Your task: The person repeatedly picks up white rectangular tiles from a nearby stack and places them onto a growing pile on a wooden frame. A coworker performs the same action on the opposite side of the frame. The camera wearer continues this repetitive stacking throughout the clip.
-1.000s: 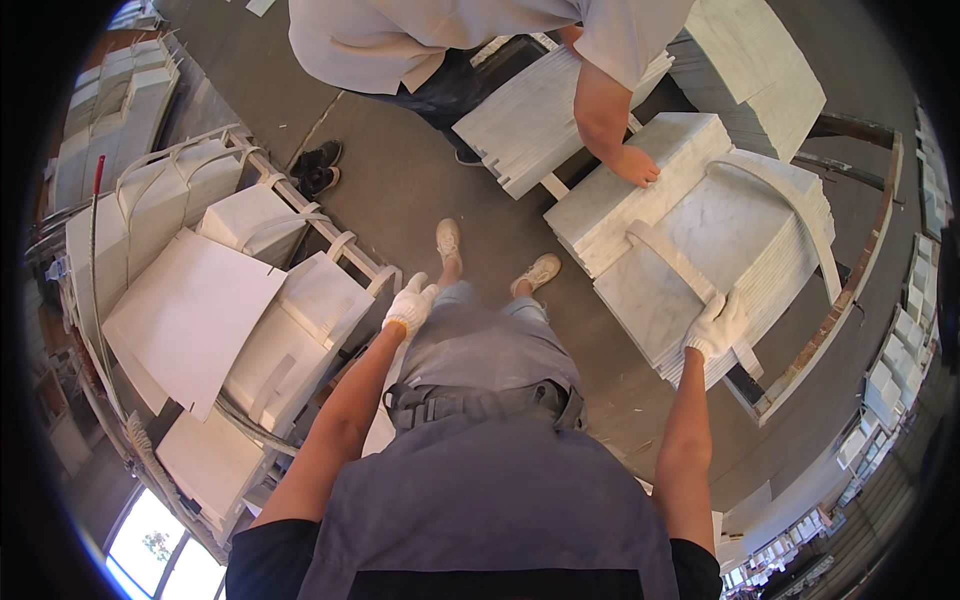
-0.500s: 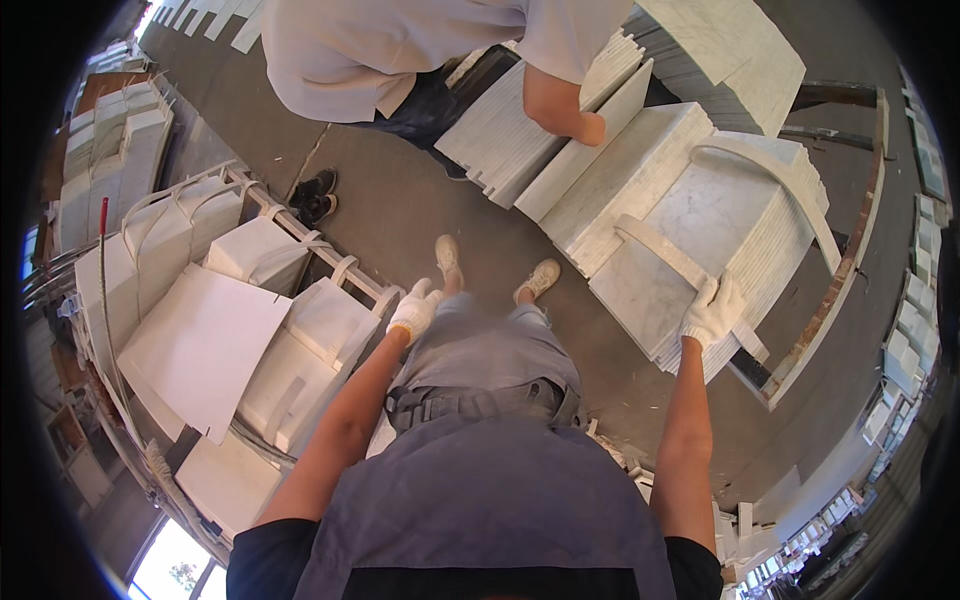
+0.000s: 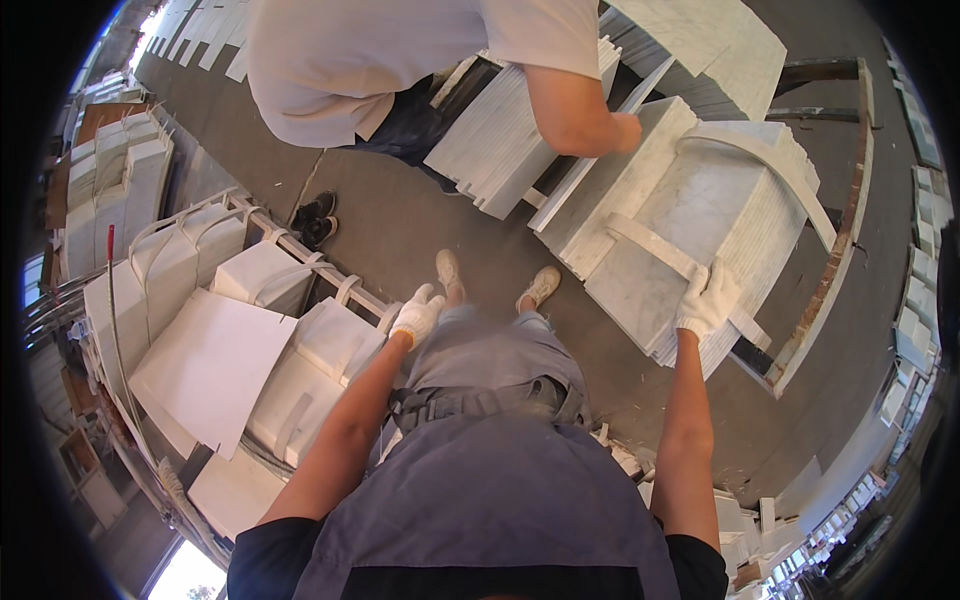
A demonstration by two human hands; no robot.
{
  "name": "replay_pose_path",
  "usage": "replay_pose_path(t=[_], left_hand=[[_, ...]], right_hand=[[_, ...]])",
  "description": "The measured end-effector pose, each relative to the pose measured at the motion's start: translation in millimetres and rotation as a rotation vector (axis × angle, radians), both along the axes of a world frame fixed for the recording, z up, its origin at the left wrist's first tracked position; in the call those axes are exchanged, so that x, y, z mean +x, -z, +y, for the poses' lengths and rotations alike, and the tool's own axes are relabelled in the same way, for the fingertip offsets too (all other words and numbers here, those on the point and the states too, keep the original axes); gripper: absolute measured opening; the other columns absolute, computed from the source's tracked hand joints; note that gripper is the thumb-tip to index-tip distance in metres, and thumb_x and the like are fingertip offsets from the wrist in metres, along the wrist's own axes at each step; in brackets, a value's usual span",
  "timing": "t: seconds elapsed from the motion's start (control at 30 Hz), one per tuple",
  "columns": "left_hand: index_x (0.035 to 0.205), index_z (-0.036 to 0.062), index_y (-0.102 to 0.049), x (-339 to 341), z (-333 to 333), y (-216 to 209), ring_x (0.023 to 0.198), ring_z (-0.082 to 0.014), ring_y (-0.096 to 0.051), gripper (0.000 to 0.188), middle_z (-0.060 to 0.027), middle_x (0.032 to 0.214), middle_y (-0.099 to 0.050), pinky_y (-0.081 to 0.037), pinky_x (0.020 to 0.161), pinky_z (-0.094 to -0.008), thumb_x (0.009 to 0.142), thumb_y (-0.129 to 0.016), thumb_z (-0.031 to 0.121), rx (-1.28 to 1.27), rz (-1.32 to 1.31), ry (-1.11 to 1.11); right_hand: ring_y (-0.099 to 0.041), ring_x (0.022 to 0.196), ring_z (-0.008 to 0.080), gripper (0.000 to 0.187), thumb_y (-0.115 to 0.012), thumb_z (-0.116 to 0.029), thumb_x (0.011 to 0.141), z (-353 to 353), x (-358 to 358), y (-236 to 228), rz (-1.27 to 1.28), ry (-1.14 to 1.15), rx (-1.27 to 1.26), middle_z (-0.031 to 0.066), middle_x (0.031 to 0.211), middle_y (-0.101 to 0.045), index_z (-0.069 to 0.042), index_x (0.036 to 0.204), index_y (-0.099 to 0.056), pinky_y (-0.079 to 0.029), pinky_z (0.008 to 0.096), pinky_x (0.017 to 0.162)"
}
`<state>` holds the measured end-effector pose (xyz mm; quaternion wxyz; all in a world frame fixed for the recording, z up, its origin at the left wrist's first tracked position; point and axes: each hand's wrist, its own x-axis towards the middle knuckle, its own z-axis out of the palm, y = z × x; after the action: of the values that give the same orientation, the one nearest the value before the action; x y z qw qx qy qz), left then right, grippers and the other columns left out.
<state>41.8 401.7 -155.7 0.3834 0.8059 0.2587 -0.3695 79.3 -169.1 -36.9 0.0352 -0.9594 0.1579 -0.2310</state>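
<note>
1. Right hand (image 3: 705,300): on marble stack (image 3: 715,215) at person's right; fingers partly spread, grip cannot be told.
2. Left hand (image 3: 418,314): fingers loosely parted, nothing visibly held.
3. Left rack (image 3: 298,256): contains strapped white slabs (image 3: 262,275).

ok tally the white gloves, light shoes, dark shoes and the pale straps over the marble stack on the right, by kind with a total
White gloves: 2
Light shoes: 2
Dark shoes: 2
Pale straps over the right marble stack: 2
Total: 8
</note>
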Motion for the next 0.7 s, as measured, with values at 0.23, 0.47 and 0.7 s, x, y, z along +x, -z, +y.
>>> replay_pose_path(t=[0.23, 0.47, 0.7], left_hand=[[0.167, 0.0013, -0.046, 19, -23, -39, 0.130, -0.0297, -0.070, 0.078, -0.0219, 0.150, -0.068, -0.054, 0.107, -0.0382, 0.102, -0.066, 0.039, 0.026, 0.029, 0.059], [0.165, 0.0049, -0.049, 34, -45, -73, 0.136, -0.0349, -0.067, 0.075, -0.0254, 0.153, -0.065, -0.053, 0.111, -0.0410, 0.102, -0.063, 0.042, 0.043, 0.051, 0.087], [0.164, 0.0026, -0.048, 42, -51, -85, 0.145, -0.0399, -0.060, 0.077, -0.0268, 0.158, -0.060, -0.048, 0.118, -0.0424, 0.102, -0.061, 0.046, 0.026, 0.069, 0.111]], right_hand=[[-0.064, 0.117, 0.0436, 0.040, -0.070, -0.026, 0.099, 1, -1, 1, -0.009, 0.020, -0.028, 0.0212, 0.127, -0.073, 0.000, 0.129, -0.075, -0.051, 0.0520, 0.105], [-0.064, 0.119, 0.0436, 0.042, -0.070, -0.026, 0.099, -1, -1, -3, -0.025, 0.000, 0.042, 0.0210, 0.128, -0.073, 0.000, 0.132, -0.073, -0.050, 0.0536, 0.106], [-0.064, 0.118, 0.0429, 0.044, -0.069, -0.029, 0.098, -1, -2, 1, -0.039, 0.035, 0.010, 0.0199, 0.128, -0.072, -0.001, 0.132, -0.074, -0.048, 0.0533, 0.108]])
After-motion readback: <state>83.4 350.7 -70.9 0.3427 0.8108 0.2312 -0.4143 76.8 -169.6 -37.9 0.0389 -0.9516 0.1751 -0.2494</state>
